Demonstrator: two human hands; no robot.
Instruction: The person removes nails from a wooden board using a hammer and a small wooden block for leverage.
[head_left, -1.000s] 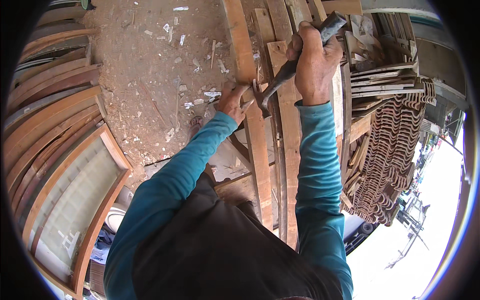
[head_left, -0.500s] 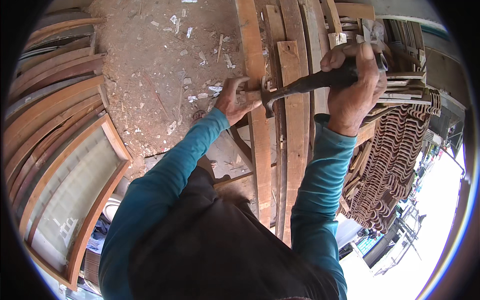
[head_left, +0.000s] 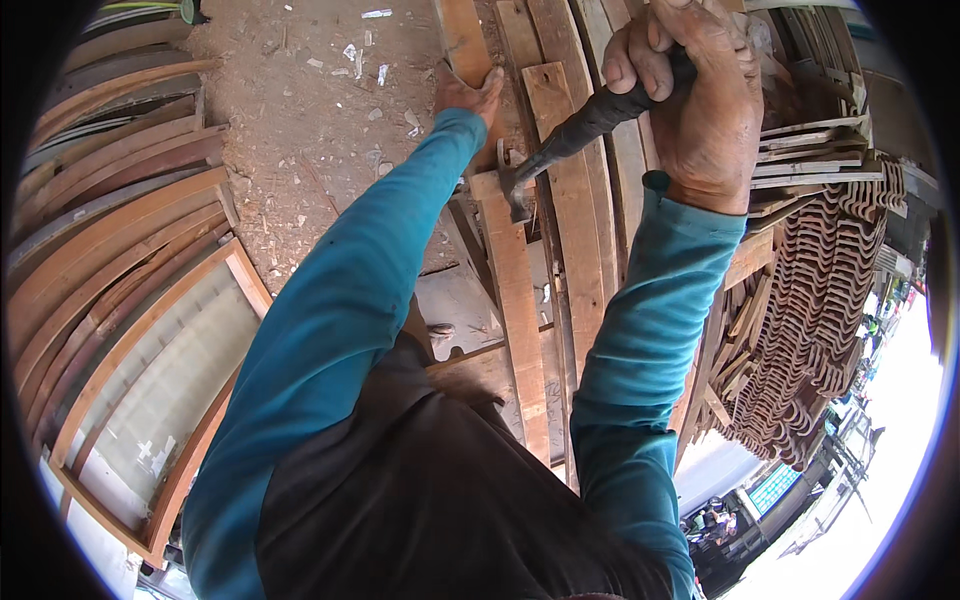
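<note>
My right hand (head_left: 705,100) is wrapped round the dark grip of a claw hammer (head_left: 578,130), at the upper right of the head view. The hammer's head lies over the far end of a long wooden board (head_left: 520,320); whether it touches the wood I cannot tell. Beyond that end, my left hand (head_left: 468,97) closes round another wooden board (head_left: 463,35), its thumb across the top face. The held board runs away from me, roughly in line with the nearer one. The fingers underneath are partly hidden.
More long planks (head_left: 570,150) lie just right of the boards. Wooden frames (head_left: 140,240) lean in a row at the left, one with a glass pane (head_left: 165,370). Curved roof tiles (head_left: 815,300) are stacked at the right. Pale scraps (head_left: 383,73) litter the dirt floor.
My left hand has moved away from me and now grips the far board. The hammer has shifted slightly left and nearer, its handle tilting more steeply. My view has also shifted.
</note>
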